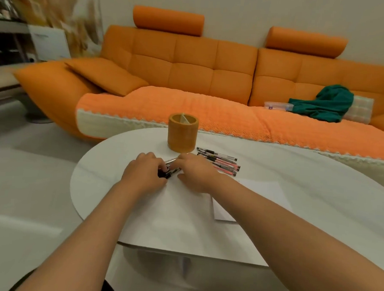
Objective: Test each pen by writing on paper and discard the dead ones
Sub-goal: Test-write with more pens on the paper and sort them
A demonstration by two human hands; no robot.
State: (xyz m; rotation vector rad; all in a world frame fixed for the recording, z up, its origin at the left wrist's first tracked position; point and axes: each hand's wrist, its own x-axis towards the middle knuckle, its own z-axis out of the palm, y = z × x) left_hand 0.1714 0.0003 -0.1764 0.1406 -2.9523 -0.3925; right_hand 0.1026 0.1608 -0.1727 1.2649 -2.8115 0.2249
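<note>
Here, left hand point(144, 173) and right hand point(197, 174) together grip dark pens point(170, 171) at the paper's point(178, 213) far edge, spare pens point(221, 161) just beside.

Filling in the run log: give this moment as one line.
step: gathering pens | left hand: grips pen bundle | right hand: grips same bundle | loose pens: beside orange holder | paper: under hands

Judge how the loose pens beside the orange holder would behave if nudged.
Probably roll: the pens are slim barrels lying flat on the smooth white table. Likely light and stiff, being thin plastic. Lying packed together may check rolling.
</note>
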